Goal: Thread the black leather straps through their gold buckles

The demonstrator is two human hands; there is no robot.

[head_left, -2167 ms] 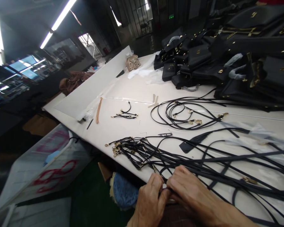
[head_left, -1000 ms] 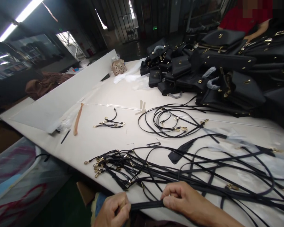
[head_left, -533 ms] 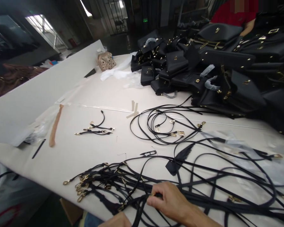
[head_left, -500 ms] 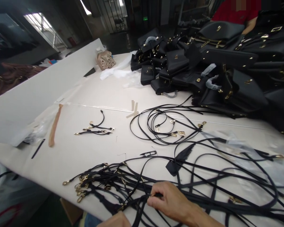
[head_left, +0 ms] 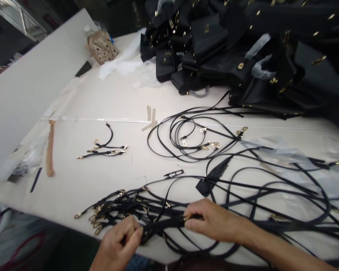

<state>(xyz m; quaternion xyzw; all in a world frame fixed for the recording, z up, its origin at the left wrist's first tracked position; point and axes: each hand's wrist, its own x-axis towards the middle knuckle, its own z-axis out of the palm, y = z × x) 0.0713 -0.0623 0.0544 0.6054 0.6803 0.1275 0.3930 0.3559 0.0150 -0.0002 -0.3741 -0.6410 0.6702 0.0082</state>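
Between my two hands a black strap (head_left: 165,223) is stretched near the table's front edge. My left hand (head_left: 123,238) is closed round its left end. My right hand (head_left: 207,220) pinches the strap farther right, where a bit of gold metal shows at the fingertips. Just beyond my hands lies a bundle of thin black straps with gold clasps (head_left: 97,216), fanned out to the left. Long loose straps run off to the right, past my right forearm. Thread snips (head_left: 173,174) and a black scrap (head_left: 214,177) rest behind the bundle.
Coiled black straps (head_left: 186,146) lie mid-table, and a few short straps (head_left: 101,153) farther left. Black handbags (head_left: 209,41) are heaped at the back right. A tan strip (head_left: 50,150), clear plastic (head_left: 288,158) and a patterned pouch (head_left: 102,47) are also on the table, beside a white partition (head_left: 45,56).
My left hand has come up into view from the bottom edge, and the strap now spans both hands. The view has tilted downward. My right hand keeps its pinch.
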